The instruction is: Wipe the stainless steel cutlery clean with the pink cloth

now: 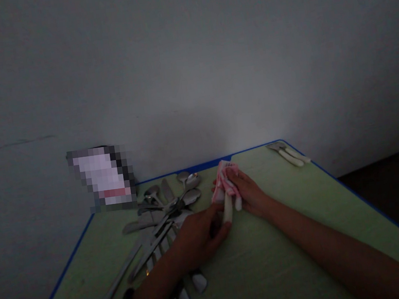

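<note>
Fingers (213, 211) of the left hand (199, 233) pinch a white handle (227, 208) mid-frame, while the right hand (248, 189) curls closed round a pink cloth (221, 181), cutlery (151, 218) lying left of centre

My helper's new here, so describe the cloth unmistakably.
On the blue-edged green table, look just right of the heaped metal cutlery. There the cloth is bunched in the right hand, a pale handle sticking out below it. Pink and crumpled, it stands apart from the silvery cutlery.
</note>
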A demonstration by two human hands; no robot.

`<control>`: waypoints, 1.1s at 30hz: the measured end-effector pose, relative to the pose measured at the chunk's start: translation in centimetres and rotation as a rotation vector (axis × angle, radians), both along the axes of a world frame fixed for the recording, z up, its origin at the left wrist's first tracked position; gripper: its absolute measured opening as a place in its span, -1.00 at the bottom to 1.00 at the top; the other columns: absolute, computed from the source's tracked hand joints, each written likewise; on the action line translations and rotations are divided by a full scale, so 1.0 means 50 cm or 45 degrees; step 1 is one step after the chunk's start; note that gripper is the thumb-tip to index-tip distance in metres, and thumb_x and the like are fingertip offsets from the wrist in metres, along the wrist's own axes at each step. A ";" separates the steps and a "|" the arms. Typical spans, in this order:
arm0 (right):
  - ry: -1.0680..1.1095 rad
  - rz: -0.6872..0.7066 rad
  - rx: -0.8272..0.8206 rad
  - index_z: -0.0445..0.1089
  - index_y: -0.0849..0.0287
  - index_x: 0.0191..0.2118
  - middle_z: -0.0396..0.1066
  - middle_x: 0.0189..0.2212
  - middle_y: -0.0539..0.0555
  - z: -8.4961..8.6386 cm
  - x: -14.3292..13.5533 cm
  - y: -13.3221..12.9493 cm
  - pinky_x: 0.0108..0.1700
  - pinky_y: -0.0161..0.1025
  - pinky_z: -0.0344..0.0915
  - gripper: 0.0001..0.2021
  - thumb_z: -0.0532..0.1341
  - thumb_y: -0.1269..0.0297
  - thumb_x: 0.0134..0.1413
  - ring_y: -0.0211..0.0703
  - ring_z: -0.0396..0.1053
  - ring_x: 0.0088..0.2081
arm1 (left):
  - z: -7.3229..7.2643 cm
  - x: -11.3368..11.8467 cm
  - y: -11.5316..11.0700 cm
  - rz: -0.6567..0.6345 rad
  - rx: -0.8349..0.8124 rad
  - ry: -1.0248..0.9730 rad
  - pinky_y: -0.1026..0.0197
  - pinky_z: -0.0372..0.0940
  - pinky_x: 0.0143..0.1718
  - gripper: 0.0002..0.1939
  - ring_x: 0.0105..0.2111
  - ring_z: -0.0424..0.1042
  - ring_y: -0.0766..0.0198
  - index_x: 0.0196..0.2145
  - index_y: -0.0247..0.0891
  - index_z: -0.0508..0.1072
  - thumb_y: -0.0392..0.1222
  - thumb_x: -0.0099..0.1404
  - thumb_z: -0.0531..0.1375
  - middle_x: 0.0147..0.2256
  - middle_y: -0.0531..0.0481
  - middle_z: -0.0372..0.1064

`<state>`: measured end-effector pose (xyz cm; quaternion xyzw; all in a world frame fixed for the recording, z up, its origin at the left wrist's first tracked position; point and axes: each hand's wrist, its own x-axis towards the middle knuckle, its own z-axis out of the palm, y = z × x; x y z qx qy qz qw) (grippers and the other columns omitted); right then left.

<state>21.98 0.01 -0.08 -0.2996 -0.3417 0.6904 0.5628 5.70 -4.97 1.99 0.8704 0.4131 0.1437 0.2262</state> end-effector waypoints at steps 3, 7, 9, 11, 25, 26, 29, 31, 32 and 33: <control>0.006 -0.004 -0.012 0.36 0.19 -0.31 0.43 -0.44 0.04 0.000 0.000 0.000 -0.37 -0.25 0.32 -0.63 0.22 -0.04 -0.09 -0.23 0.38 -0.46 | -0.003 -0.003 0.001 -0.030 -0.018 0.009 0.32 0.11 -0.51 -0.67 -0.53 0.31 0.33 -0.05 -0.19 0.23 -0.09 0.23 0.09 -0.49 0.11 0.34; 0.007 -0.009 -0.023 0.36 0.20 -0.32 0.43 -0.46 0.04 0.001 -0.001 0.000 -0.35 -0.25 0.31 -0.64 0.21 -0.04 -0.07 -0.25 0.37 -0.47 | -0.003 -0.005 0.002 -0.031 -0.008 0.024 0.32 0.11 -0.50 -0.73 -0.51 0.30 0.33 -0.12 -0.21 0.27 -0.11 0.22 0.09 -0.48 0.09 0.34; 0.007 0.001 -0.013 0.36 0.20 -0.34 0.42 -0.46 0.03 0.000 -0.002 0.000 -0.35 -0.26 0.31 -0.64 0.19 -0.04 -0.06 -0.25 0.37 -0.47 | -0.001 -0.004 0.001 -0.027 0.002 0.036 0.32 0.12 -0.49 -0.78 -0.50 0.30 0.32 -0.17 -0.22 0.28 -0.12 0.23 0.07 -0.46 0.07 0.34; 0.003 0.019 0.000 0.36 0.20 -0.35 0.42 -0.47 0.03 0.000 -0.002 0.001 -0.35 -0.28 0.30 -0.65 0.19 -0.04 -0.05 -0.26 0.36 -0.47 | 0.000 -0.003 0.001 -0.018 0.007 0.046 0.31 0.13 -0.49 -0.79 -0.50 0.31 0.32 -0.20 -0.23 0.28 -0.12 0.23 0.05 -0.44 0.05 0.35; -0.108 0.056 0.021 0.36 0.21 -0.35 0.42 -0.47 0.03 -0.010 -0.001 0.002 -0.38 -0.32 0.29 -0.68 0.22 0.01 -0.06 -0.28 0.34 -0.48 | 0.001 -0.001 0.000 -0.041 0.009 0.053 0.31 0.08 -0.50 -0.87 -0.52 0.27 0.33 -0.32 -0.23 0.26 -0.15 0.17 0.08 -0.47 0.07 0.32; -0.119 0.061 0.024 0.36 0.21 -0.35 0.42 -0.46 0.03 -0.009 -0.001 0.002 -0.37 -0.31 0.29 -0.68 0.21 0.01 -0.05 -0.28 0.34 -0.48 | 0.000 -0.002 0.000 -0.041 0.012 0.055 0.31 0.08 -0.50 -0.86 -0.51 0.27 0.32 -0.31 -0.23 0.27 -0.15 0.17 0.08 -0.46 0.06 0.32; -0.144 0.072 0.041 0.37 0.21 -0.33 0.42 -0.45 0.04 -0.006 0.000 -0.001 -0.36 -0.28 0.30 -0.68 0.20 0.01 -0.04 -0.27 0.34 -0.47 | -0.003 -0.003 0.001 -0.039 0.024 0.069 0.29 0.10 -0.48 -0.80 -0.50 0.28 0.30 -0.24 -0.24 0.28 -0.17 0.16 0.08 -0.44 0.04 0.34; -0.145 0.068 0.051 0.37 0.20 -0.32 0.43 -0.44 0.04 -0.005 0.000 -0.002 -0.34 -0.28 0.30 -0.68 0.21 0.02 -0.05 -0.27 0.35 -0.46 | -0.004 -0.005 0.001 -0.038 0.035 0.082 0.28 0.11 -0.46 -0.78 -0.49 0.28 0.29 -0.21 -0.24 0.29 -0.18 0.16 0.07 -0.43 0.03 0.34; -0.144 0.063 0.054 0.37 0.20 -0.31 0.43 -0.44 0.03 -0.004 0.000 -0.002 -0.33 -0.28 0.30 -0.68 0.22 0.03 -0.05 -0.27 0.36 -0.45 | -0.005 -0.005 0.001 -0.038 0.041 0.090 0.27 0.11 -0.46 -0.78 -0.48 0.28 0.28 -0.21 -0.24 0.29 -0.17 0.16 0.07 -0.42 0.02 0.34; -0.143 0.061 0.055 0.37 0.20 -0.31 0.43 -0.44 0.03 -0.004 0.000 -0.002 -0.32 -0.28 0.30 -0.69 0.23 0.03 -0.06 -0.27 0.36 -0.45 | -0.004 -0.005 0.001 -0.038 0.048 0.097 0.27 0.12 -0.45 -0.79 -0.48 0.28 0.28 -0.22 -0.24 0.30 -0.17 0.16 0.07 -0.42 0.02 0.34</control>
